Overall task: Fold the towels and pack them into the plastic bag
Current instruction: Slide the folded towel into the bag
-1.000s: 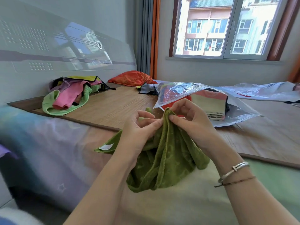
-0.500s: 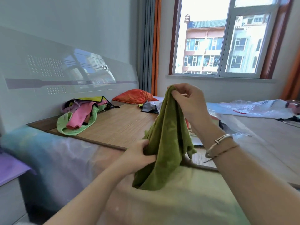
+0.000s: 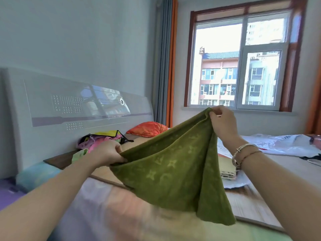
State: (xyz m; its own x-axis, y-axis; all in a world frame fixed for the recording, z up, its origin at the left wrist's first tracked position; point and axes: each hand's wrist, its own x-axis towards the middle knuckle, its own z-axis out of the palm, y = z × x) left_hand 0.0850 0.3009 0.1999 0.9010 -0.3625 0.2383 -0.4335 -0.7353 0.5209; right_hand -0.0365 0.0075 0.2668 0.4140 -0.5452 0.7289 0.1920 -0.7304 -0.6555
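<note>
Bright window [image 3: 238, 66] daylight (blurred lower edges)

A green towel [image 3: 175, 167] is held up over the bed [image 3: 107, 214], stretched between two hands. Its upper corner is pinched by the right hand [image 3: 224, 121], raised in front of the window [image 3: 238, 65]; a lower edge is gripped by the left hand [image 3: 108, 153]. A pile of coloured towels [image 3: 97, 140] is seen by the headboard [image 3: 52, 108], an orange pillow [image 3: 147, 128] beyond it. A plastic bag [image 3: 232, 182] with folded towels [image 3: 227, 168] lies right of the towel, partly hidden
</note>
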